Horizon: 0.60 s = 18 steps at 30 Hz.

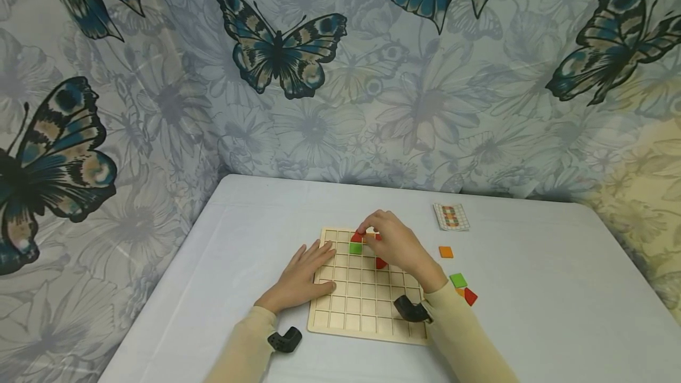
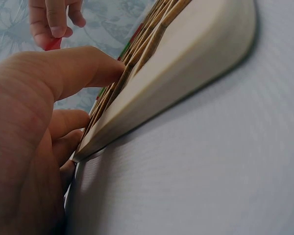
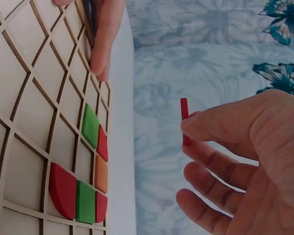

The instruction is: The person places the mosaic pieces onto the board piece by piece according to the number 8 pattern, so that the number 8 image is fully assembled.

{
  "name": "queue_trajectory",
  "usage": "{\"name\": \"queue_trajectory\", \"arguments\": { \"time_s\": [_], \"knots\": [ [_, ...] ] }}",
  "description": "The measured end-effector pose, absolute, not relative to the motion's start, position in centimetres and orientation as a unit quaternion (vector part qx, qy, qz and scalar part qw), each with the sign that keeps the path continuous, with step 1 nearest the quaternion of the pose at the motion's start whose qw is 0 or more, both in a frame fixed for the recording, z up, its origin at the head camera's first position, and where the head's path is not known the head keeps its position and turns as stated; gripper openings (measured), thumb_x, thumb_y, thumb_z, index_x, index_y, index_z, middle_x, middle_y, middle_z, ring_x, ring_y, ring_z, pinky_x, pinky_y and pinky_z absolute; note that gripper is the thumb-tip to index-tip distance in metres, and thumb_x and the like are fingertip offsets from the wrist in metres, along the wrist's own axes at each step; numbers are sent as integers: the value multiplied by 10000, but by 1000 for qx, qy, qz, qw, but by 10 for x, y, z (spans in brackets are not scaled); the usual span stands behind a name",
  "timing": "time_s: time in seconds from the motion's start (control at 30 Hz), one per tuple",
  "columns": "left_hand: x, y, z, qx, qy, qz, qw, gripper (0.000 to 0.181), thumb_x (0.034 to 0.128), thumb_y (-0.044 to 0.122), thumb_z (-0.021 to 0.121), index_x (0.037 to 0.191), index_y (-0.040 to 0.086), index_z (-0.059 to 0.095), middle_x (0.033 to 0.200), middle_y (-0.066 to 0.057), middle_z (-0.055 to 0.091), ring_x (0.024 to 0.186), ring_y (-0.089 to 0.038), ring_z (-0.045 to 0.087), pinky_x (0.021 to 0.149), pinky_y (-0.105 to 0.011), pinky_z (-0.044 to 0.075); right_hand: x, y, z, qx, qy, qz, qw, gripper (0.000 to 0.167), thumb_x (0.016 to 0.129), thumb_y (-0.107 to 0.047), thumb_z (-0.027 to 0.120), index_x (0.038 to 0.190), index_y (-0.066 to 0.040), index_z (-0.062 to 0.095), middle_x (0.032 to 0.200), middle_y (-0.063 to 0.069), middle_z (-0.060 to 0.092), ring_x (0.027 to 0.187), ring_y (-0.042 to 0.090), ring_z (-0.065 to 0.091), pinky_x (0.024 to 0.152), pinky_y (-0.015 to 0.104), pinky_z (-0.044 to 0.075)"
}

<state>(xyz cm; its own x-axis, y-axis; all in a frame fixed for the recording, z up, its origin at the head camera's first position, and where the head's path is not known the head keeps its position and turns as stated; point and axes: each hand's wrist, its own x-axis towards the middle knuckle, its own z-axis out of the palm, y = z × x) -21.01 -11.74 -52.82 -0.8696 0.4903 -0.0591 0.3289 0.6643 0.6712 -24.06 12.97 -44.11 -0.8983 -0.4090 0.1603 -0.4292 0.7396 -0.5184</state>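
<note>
One red tile (image 3: pixel 184 105) pinched by my right hand (image 1: pixel 395 245), above the board (image 1: pixel 353 315); my left hand (image 1: pixel 303 275), fingers spread, touches the board's edge.

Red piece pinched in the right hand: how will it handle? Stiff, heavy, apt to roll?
The red piece is likely stiff: edge-on, it looks straight in the pinch of the right hand. Probably light, being thin. Unlikely to roll if laid flat: similar pieces lie flat in the board.

I look forward and down from the head across the desk (image 1: pixel 255 205), grid board (image 1: pixel 353 288) near six o'clock; closer wrist views share it: left's toward one, right's at nine.
</note>
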Motion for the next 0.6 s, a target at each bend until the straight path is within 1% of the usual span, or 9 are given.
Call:
{"name": "queue_trajectory", "arguments": {
  "time_s": [0.23,0.33,0.6],
  "knots": [
    [-210,-118,-528,227,904,344,116,750,913,390,645,1579,167,380,1697,34,236,1609,-208,73,1317,-481,-13,-240,128,-441,218,-931,293,9,127,954,-123,667,1062,-151,727,1155,23,673,1064,251,603,812,405,569],
    [-211,-117,-529,223,906,341,118,754,914,401,641,1583,181,371,1697,54,228,1609,-183,62,1318,-459,-25,-241,126,-441,213,-931,296,5,125,957,-132,667,1064,-171,718,1148,18,672,1074,266,606,802,402,568],
    [-210,-118,-529,226,904,344,115,752,916,396,642,1580,163,377,1697,36,234,1609,-198,66,1315,-480,-25,-242,122,-443,214,-925,313,-11,179,961,-121,659,1130,-159,703,1184,23,672,1106,292,601,850,425,559]
  ]
}}
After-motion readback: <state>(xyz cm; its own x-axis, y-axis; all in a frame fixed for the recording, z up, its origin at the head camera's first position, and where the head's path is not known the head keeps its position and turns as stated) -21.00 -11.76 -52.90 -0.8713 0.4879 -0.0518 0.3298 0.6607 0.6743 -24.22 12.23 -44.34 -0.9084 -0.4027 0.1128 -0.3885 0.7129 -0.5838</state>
